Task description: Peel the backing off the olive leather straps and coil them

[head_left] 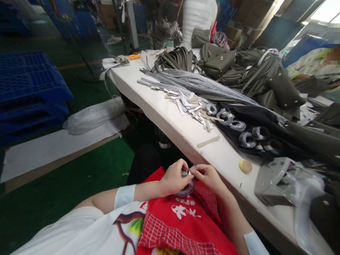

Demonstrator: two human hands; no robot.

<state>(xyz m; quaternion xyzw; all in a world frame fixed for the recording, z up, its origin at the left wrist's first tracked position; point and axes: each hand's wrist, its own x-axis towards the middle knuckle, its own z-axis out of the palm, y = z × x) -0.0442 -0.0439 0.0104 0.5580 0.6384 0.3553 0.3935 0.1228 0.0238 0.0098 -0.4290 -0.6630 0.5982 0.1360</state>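
Just above my lap, my left hand [174, 177] is closed around a coiled strap [183, 191], which looks wrapped in clear plastic. Fingertips of my right hand [208, 178] pinch a small white strip [191, 170] at the coil's upper edge, close to my left thumb. Part of the coil is hidden behind my fingers. Similar coils [247, 140] lie in a group on black material on the table. Beside them are scattered white and beige strips [195, 108], with a single beige strip [209, 141] lying apart.
The white table [159, 106] runs diagonally ahead. Olive bags [220, 63] and long straps [175, 60] are heaped on its far side. A round yellow tape roll [245, 166] and a tape dispenser [278, 180] stand at right. Blue pallets [29, 88] are stacked left; another person's arm [305, 76] shows far right.
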